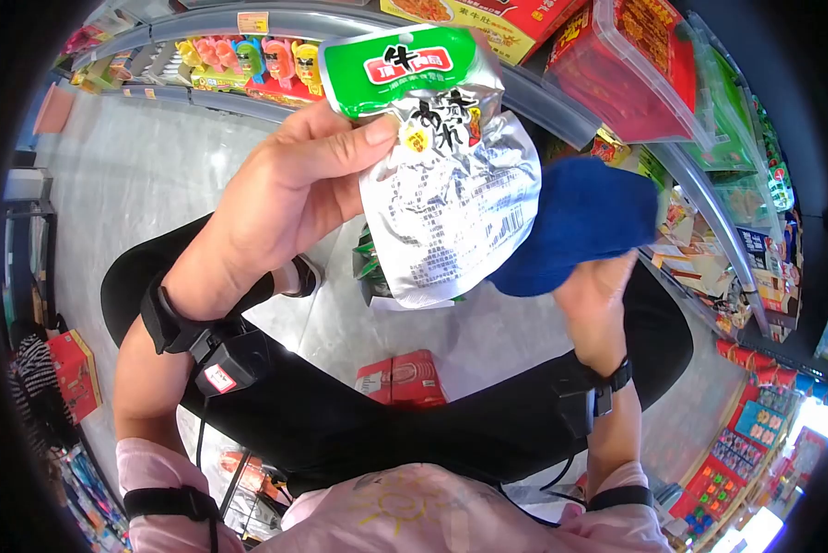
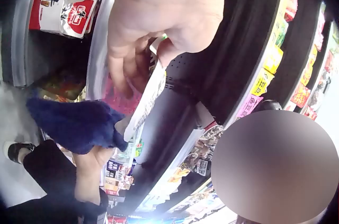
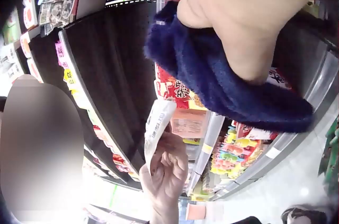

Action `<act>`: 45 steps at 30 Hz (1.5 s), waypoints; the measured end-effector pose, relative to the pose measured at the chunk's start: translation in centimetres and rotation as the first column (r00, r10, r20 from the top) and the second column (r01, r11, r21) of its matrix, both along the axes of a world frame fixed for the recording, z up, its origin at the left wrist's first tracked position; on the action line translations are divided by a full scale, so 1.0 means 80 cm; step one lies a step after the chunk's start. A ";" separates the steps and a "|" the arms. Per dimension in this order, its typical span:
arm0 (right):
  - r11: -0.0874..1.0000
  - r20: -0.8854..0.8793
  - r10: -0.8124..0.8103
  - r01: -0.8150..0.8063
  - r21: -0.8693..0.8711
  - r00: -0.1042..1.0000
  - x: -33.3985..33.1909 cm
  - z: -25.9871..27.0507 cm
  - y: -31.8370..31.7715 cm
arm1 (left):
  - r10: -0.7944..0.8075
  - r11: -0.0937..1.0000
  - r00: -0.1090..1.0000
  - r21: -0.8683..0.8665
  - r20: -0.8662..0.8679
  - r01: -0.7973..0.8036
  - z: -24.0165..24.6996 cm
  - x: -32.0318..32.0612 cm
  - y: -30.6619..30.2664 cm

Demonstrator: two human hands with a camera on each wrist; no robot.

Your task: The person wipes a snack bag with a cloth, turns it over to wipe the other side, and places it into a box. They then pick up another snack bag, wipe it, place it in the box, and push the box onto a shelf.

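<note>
My left hand (image 1: 289, 184) pinches a silver snack packet (image 1: 460, 212) with a green top by its left side, thumb on the printed face. The packet is held up flat toward the head camera, and its thin edge shows in the right wrist view. To the right, my right hand (image 1: 598, 295) grips a dark blue plush cloth (image 1: 584, 217), which hangs close beside the packet and partly behind it. In the right wrist view the thumb presses into the cloth (image 3: 212, 81) while the other fingers are hidden.
Shelves with a clear plastic bin (image 1: 616, 69) and snack packs curve around the front and right. Colourful toy-like items (image 1: 266, 60) line the far shelf. A red box (image 1: 403, 378) lies on the grey floor (image 1: 156, 147) between the person's black-trousered legs.
</note>
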State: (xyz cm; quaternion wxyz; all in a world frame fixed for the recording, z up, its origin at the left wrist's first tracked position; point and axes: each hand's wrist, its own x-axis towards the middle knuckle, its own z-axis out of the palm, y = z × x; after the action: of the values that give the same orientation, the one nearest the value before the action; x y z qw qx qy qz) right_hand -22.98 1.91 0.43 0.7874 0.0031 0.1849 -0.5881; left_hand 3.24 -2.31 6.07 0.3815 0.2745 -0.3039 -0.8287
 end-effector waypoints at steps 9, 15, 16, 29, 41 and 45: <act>0.986 0.054 0.147 -0.142 -0.091 0.988 0.023 0.029 -0.006 | 0.019 1.000 0.999 0.018 0.028 -0.019 -0.011 -0.003 0.004; 0.924 -0.635 0.179 -0.351 -0.155 0.752 0.032 0.040 0.021 | -0.088 0.995 0.996 0.043 0.028 0.087 -0.013 -0.012 0.011; 0.910 -0.725 0.166 -0.387 -0.148 0.668 0.034 0.041 0.025 | -0.108 0.993 0.993 0.045 0.038 0.107 -0.015 -0.014 0.013; 0.962 -0.805 0.072 -0.254 -0.100 0.589 0.049 0.033 0.023 | -0.121 0.991 0.992 0.059 0.026 0.119 -0.018 -0.019 0.011; 0.991 -0.627 0.087 -0.134 -0.028 0.775 0.042 0.029 0.016 | 0.122 0.992 0.968 -0.038 0.219 -0.116 -0.019 -0.017 0.008; 0.986 -0.655 -0.057 -0.061 -0.156 0.753 0.043 0.016 0.009 | 0.294 0.946 0.859 -0.258 0.419 -0.198 -0.029 -0.018 0.007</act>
State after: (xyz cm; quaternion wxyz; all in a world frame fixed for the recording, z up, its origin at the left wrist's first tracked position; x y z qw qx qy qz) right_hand -19.57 2.67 1.68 0.6702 -0.2702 0.3995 -0.5642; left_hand 1.80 -1.73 3.78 0.4299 0.4550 -0.4304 -0.6503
